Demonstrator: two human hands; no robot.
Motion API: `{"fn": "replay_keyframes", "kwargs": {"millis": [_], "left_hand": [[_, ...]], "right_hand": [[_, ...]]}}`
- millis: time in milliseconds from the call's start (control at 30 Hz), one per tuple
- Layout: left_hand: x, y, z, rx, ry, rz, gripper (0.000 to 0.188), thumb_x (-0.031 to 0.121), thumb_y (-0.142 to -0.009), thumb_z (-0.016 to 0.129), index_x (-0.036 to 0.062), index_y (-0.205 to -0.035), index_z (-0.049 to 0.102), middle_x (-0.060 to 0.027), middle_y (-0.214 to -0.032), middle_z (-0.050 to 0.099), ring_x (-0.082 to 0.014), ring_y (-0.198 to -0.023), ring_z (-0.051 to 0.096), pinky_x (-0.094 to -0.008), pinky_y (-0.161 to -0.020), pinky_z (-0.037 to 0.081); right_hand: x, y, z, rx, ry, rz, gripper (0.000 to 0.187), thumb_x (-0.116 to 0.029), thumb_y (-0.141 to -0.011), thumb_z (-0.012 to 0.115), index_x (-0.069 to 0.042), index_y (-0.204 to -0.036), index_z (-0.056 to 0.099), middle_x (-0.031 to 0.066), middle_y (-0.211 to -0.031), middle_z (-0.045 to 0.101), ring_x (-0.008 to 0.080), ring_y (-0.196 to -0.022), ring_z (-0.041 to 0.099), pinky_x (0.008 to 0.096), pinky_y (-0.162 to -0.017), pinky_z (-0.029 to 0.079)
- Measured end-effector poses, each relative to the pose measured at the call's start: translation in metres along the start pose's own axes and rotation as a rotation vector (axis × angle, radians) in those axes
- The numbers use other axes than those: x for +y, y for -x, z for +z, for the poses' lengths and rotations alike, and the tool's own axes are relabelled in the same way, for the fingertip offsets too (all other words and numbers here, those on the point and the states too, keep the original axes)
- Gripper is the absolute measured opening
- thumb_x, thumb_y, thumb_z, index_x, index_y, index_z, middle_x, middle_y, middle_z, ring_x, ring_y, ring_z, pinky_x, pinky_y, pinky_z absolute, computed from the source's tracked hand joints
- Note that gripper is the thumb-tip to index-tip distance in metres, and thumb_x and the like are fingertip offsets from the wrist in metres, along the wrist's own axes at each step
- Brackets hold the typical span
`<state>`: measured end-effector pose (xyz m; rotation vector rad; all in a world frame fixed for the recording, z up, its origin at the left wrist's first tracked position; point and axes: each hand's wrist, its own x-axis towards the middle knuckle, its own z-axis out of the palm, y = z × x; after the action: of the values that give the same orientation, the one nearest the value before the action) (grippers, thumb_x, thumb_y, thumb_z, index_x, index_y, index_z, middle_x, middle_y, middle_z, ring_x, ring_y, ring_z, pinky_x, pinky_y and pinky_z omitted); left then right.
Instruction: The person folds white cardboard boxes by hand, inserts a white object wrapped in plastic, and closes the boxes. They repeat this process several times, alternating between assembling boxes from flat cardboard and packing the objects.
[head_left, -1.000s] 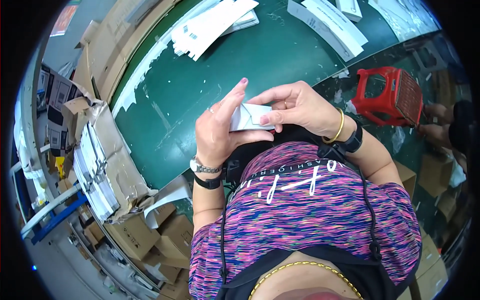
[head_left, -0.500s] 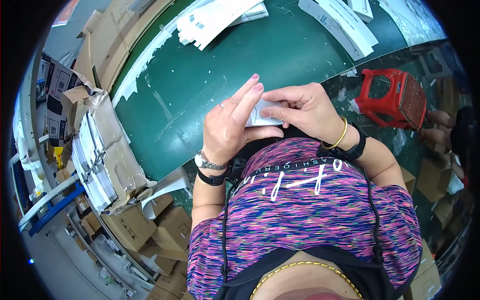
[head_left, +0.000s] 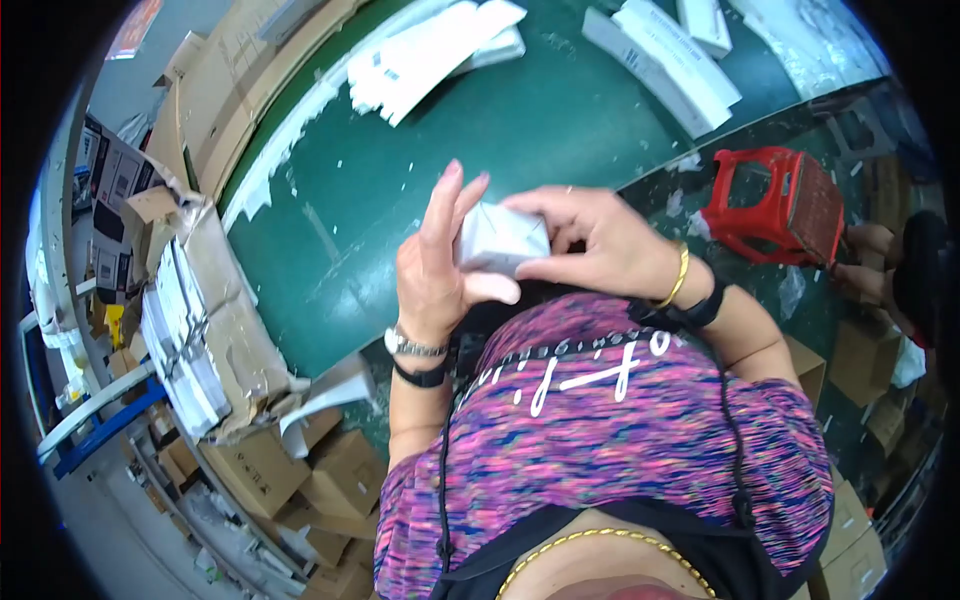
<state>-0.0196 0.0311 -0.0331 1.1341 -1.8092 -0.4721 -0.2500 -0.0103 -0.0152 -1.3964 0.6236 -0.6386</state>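
A small white carton (head_left: 505,238) is held up in front of my torso, its end panel with crossing fold lines facing up. Thumb and fingers of my right hand (head_left: 605,240) grip it at its right side. My left hand (head_left: 432,258) stands by the carton's left side, fingers stretched upward and thumb spread out below it. Whether that palm touches the carton, I cannot tell. Below my hands, part of the green tabletop's front edge is hidden.
Flat white cartons (head_left: 425,60) lie at the far side of the green table (head_left: 330,200). Long white boxes (head_left: 665,60) are at the far right. A red stool (head_left: 775,205) stands right of the table, beside another person's foot. More flat cartons (head_left: 185,345) fill an opened brown box at left.
The carton has shifted left and turned so its end panel faces up. My right hand moved left with it, while my left hand's fingers opened away from it.
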Motion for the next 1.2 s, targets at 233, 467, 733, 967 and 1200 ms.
{"fn": "replay_keyframes", "kwargs": {"millis": [233, 467, 733, 967, 1200], "left_hand": [[0.007, -0.023, -0.006, 0.376, -0.09, -0.005, 0.077, 0.049, -0.091, 0.076, -0.0049, -0.141, 0.054, -0.0257, -0.143, 0.061, -0.0339, -0.131, 0.062, -0.0439, -0.106, 0.051], [-0.028, -0.048, -0.004, 0.284, -0.475, -0.122, 0.034, 0.023, -0.1, 0.069, 0.0003, -0.125, 0.066, -0.0205, -0.137, 0.065, -0.0361, -0.128, 0.062, -0.0431, -0.107, 0.05], [-0.116, -0.114, 0.011, -0.021, -0.769, -0.014, 0.039, 0.019, -0.091, 0.077, 0.0051, -0.126, 0.069, -0.0148, -0.137, 0.067, -0.0362, -0.123, 0.063, -0.0446, -0.105, 0.051], [-0.153, -0.11, 0.003, -0.105, -0.883, -0.021, 0.037, 0.014, -0.094, 0.07, 0.0066, -0.13, 0.067, -0.0135, -0.133, 0.069, -0.0342, -0.125, 0.063, -0.0434, -0.103, 0.053], [-0.101, -0.067, -0.009, 0.024, -0.736, 0.005, 0.031, 0.005, -0.098, 0.061, 0.0055, -0.129, 0.067, -0.0149, -0.127, 0.071, -0.0328, -0.122, 0.066, -0.0408, -0.1, 0.055]], "right_hand": [[0.008, -0.014, -0.061, 0.277, -0.091, -0.172, 0.047, -0.004, -0.1, 0.069, 0.004, -0.144, 0.055, 0.0132, -0.117, 0.072, 0.0153, -0.091, 0.07, 0.0297, -0.083, 0.058], [-0.002, -0.032, -0.086, 0.768, -0.537, -0.257, 0.035, -0.005, -0.103, 0.063, 0.004, -0.137, 0.061, 0.0135, -0.116, 0.073, 0.018, -0.093, 0.071, 0.0316, -0.088, 0.058], [0.059, -0.001, -0.045, 0.429, -0.286, 0.083, 0.023, -0.01, -0.103, 0.065, 0.002, -0.122, 0.071, 0.0098, -0.105, 0.076, 0.0102, -0.084, 0.068, 0.0241, -0.079, 0.056], [0.059, 0.001, -0.045, 0.421, -0.263, 0.118, 0.023, -0.011, -0.103, 0.066, 0.002, -0.121, 0.071, 0.0084, -0.102, 0.076, 0.0085, -0.082, 0.067, 0.023, -0.077, 0.055], [0.061, -0.009, -0.043, 0.387, -0.376, 0.206, 0.031, -0.016, -0.106, 0.063, 0.001, -0.131, 0.065, 0.01, -0.11, 0.075, 0.01, -0.085, 0.069, 0.0241, -0.079, 0.056]]}}
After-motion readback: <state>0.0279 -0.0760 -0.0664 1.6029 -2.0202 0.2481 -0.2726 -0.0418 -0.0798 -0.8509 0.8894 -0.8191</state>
